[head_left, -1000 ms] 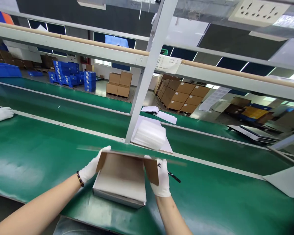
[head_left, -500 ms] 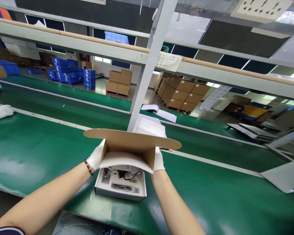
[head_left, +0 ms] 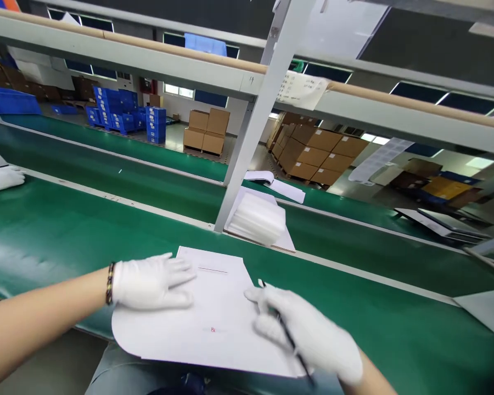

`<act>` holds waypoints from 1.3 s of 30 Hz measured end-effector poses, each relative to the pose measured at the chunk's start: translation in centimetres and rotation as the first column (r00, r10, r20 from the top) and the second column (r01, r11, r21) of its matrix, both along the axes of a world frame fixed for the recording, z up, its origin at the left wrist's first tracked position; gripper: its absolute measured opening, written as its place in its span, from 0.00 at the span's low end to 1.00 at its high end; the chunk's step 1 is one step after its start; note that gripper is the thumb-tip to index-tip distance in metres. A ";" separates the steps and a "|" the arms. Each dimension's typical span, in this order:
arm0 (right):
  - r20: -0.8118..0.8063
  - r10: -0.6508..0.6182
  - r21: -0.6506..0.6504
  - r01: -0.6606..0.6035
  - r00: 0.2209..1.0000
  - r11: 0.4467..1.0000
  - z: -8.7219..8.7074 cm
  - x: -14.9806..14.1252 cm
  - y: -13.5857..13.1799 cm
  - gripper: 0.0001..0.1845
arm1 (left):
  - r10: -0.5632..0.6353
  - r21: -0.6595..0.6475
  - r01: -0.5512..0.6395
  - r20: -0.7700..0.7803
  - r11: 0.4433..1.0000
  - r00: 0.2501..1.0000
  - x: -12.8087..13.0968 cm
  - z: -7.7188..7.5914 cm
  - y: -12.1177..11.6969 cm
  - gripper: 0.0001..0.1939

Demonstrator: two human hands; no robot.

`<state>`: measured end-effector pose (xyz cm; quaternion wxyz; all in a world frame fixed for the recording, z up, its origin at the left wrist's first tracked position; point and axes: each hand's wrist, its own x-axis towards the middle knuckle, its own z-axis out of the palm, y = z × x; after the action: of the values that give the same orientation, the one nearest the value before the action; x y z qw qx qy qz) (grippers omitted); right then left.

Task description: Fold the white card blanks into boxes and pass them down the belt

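Observation:
A white cardboard lid point(head_left: 218, 299), with a thin dark line and a small red mark on it, lies face up in front of me. Its wide flap with a rounded corner points toward my body. Whatever is beneath it is hidden. My left hand point(head_left: 152, 282), in a white glove, rests flat on the lid's left side with fingers spread. Over the right side, my gloved right hand point(head_left: 308, 326) is closed around a slim black pen point(head_left: 288, 332). Motion blurs the pen and this hand.
White foam sheets point(head_left: 258, 219) lie on white card behind the lid, beside a metal post point(head_left: 253, 126). Another person's gloved hand point(head_left: 3, 179) is at far left. Paper sheets point(head_left: 286, 189) lie farther back on the green surface point(head_left: 374, 323). A white panel point(head_left: 488, 312) stands at right.
The raised brown lid has come down with its white face up, and the box contents are now hidden. My left hand now lies flat; my right now holds a pen.

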<state>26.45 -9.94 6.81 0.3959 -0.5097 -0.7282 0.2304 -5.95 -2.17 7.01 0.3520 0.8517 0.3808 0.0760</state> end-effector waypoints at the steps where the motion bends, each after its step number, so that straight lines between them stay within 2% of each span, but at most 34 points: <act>1: 0.064 0.039 -0.026 -0.038 0.997 0.999 -0.7 -0.6 -1.2 0.08 | -0.025 0.045 0.026 -0.013 0.999 1.000 0.2 -0.3 -1.2 0.30; 3: 0.149 0.105 -0.059 -0.097 0.983 0.994 -3.0 -2.1 -3.1 0.08 | -0.036 0.123 0.045 -0.075 0.991 0.997 0.6 -1.7 -3.0 0.35; 7: 0.173 0.024 0.014 -0.027 0.985 1.000 -8.6 -3.6 -4.8 0.09 | -0.023 0.209 0.054 -0.151 0.976 0.988 0.7 -4.7 -4.3 0.35; 9: 0.149 -0.087 0.115 0.070 0.985 0.991 -11.3 -3.4 -5.5 0.05 | 0.035 0.259 -0.002 -0.125 0.966 0.992 0.5 -5.8 -4.9 0.32; 11: 0.048 -0.290 0.118 0.283 0.956 0.952 -13.7 -3.2 -6.4 0.06 | 0.204 0.282 -0.173 -0.083 0.944 0.975 0.2 -7.1 -6.3 0.33; 13: -0.108 -0.469 -0.041 0.468 0.876 0.883 -15.5 -3.4 -7.5 0.11 | 0.430 0.165 -0.419 -0.035 0.893 0.902 0.2 -8.6 -8.4 0.40; 14: -0.170 -0.507 -0.145 0.487 0.845 0.861 -16.1 -3.7 -8.1 0.12 | 0.514 0.035 -0.514 -0.002 0.857 0.858 0.3 -9.4 -9.5 0.42; 15: -0.215 -0.504 -0.231 0.458 0.836 0.858 -16.6 -4.0 -8.6 0.11 | 0.568 -0.125 -0.560 0.043 0.819 0.822 0.5 -10.1 -10.5 0.43; 17: -0.259 -0.452 -0.315 0.368 0.853 0.875 -17.1 -4.9 -9.2 0.11 | 0.604 -0.400 -0.507 0.165 0.764 0.780 1.0 -11.2 -11.9 0.41; 18: -0.257 -0.447 -0.338 0.353 0.857 0.872 -17.0 -5.3 -9.3 0.11 | 0.602 -0.464 -0.457 0.234 0.759 0.763 1.3 -11.5 -12.2 0.41; 19: -0.249 -0.469 -0.362 0.368 0.848 0.857 -16.8 -5.7 -9.2 0.12 | 0.597 -0.482 -0.425 0.290 0.766 0.748 1.6 -11.7 -12.2 0.42; 21: -0.257 -0.562 -0.404 0.441 0.786 0.801 -15.8 -6.4 -8.6 0.13 | 0.602 -0.440 -0.447 0.324 0.779 0.730 2.1 -11.4 -11.6 0.47; 23: -0.307 -0.620 -0.395 0.496 0.722 0.774 -13.9 -6.6 -7.4 0.15 | 0.623 -0.382 -0.509 0.293 0.772 0.726 2.1 -10.0 -10.2 0.50; 26: -0.410 -0.520 -0.206 0.479 0.750 0.853 -9.3 -6.0 -4.1 0.16 | 0.596 -0.263 -0.536 0.295 0.802 0.747 1.7 -5.3 -6.9 0.44; 27: -0.422 -0.472 -0.137 0.460 0.774 0.877 -7.6 -5.6 -2.5 0.16 | 0.546 -0.191 -0.512 0.333 0.838 0.769 1.7 -3.3 -5.4 0.42; 29: -0.468 -0.437 -0.058 0.467 0.768 0.882 -4.4 -4.8 1.4 0.15 | 0.493 -0.096 -0.493 0.350 0.865 0.796 2.0 0.3 -1.9 0.38; 30: -0.478 -0.449 -0.040 0.492 0.755 0.870 -3.2 -4.4 3.5 0.15 | 0.503 -0.108 -0.498 0.330 0.861 0.798 2.3 1.8 0.0 0.38; 32: -0.496 -0.412 -0.028 0.460 0.764 0.887 -1.2 -3.7 7.8 0.17 | 0.545 -0.116 -0.536 0.291 0.836 0.786 3.0 3.8 3.9 0.39; 35: -0.507 -0.336 -0.008 0.385 0.794 0.923 0.5 -2.9 12.7 0.19 | 0.503 -0.061 -0.499 0.134 0.864 0.854 3.5 5.2 9.3 0.38; 37: -0.491 -0.296 0.003 0.341 0.819 0.940 0.9 -2.2 14.4 0.19 | 0.412 -0.036 -0.410 0.032 0.911 0.911 3.5 5.7 12.1 0.33; 39: -0.458 -0.257 -0.006 0.286 0.851 0.958 0.6 -1.5 15.0 0.18 | 0.318 -0.026 -0.319 -0.035 0.948 0.948 3.6 6.0 14.0 0.28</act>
<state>24.95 5.09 7.45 0.5991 -0.5268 -0.5432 0.2619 -2.35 11.85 12.97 0.3426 0.7745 0.5197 0.1127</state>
